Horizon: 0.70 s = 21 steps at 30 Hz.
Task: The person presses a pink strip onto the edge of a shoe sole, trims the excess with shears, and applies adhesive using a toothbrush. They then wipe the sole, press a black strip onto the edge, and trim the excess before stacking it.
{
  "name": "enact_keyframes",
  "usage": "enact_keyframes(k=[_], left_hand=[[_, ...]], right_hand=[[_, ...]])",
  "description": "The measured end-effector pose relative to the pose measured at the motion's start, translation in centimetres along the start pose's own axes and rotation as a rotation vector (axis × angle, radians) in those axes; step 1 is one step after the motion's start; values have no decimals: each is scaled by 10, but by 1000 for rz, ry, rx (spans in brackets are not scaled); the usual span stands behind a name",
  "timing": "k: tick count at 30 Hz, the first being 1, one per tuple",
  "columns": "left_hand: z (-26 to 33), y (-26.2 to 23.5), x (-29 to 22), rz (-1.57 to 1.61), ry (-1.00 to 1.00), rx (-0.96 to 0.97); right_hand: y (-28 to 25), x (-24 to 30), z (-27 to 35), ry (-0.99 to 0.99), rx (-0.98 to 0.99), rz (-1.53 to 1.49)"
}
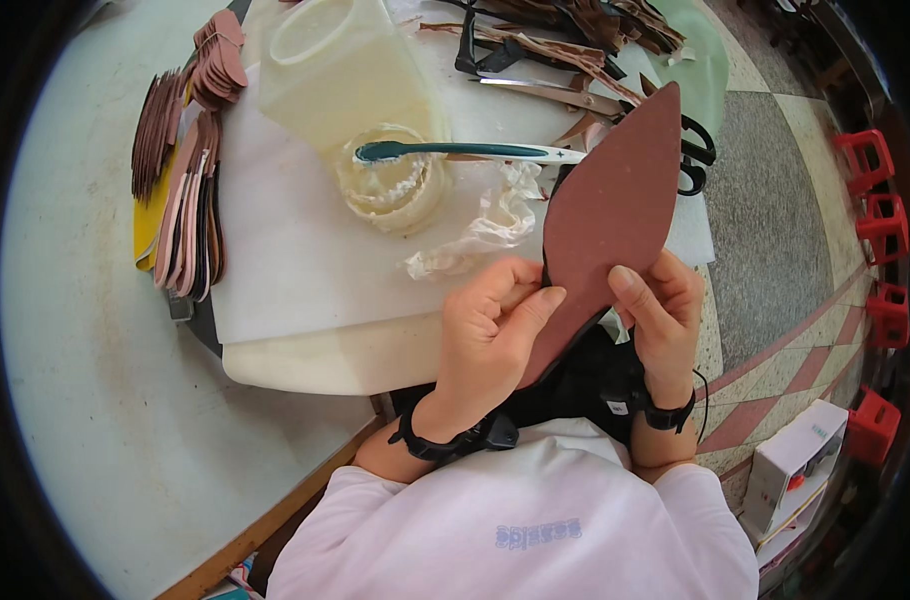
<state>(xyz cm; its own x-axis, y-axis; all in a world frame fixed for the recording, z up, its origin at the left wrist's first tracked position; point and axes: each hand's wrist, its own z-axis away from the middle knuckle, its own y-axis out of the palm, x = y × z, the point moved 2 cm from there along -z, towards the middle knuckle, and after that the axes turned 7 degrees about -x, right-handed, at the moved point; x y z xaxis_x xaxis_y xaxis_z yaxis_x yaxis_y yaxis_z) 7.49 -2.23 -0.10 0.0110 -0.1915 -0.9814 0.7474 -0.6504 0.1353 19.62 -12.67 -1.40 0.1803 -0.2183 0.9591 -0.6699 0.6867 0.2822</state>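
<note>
A reddish-brown shoe insole (pixel 615 190) with a pointed toe is held up in front of me, its tip toward the far right. My left hand (pixel 490 325) grips its left edge, thumb on the face and fingers curled at the rim. On the opposite edge my right hand (pixel 665 320) pinches it, thumb on the face and fingers behind. A dark edge shows along the insole's left side; its underside is hidden. Beyond the hands, a teal-and-white toothbrush (pixel 455 151) lies across a round tub (pixel 405 205) of pale paste.
Crumpled white film (pixel 485 235) lies beside the tub. A translucent plastic jug (pixel 350 75) stands behind it. Scissors (pixel 565 95) and leather scraps (pixel 615 25) fill the far right. Stacked insoles (pixel 190 205) sit at left. Red stools (pixel 885 225) line the floor at right.
</note>
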Motion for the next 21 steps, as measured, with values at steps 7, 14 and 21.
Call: enact_keyframes(k=[7, 14, 21], left_hand=[[3, -1, 3, -6, -83, -18], [4, 0, 4, -46, -86, -4], [7, 2, 9, -25, 28, -46]], right_hand=[[-1, -5, 5, -3, -52, 51], [-3, -8, 8, -39, -96, 100], [-4, -3, 10, -1, -69, 88]])
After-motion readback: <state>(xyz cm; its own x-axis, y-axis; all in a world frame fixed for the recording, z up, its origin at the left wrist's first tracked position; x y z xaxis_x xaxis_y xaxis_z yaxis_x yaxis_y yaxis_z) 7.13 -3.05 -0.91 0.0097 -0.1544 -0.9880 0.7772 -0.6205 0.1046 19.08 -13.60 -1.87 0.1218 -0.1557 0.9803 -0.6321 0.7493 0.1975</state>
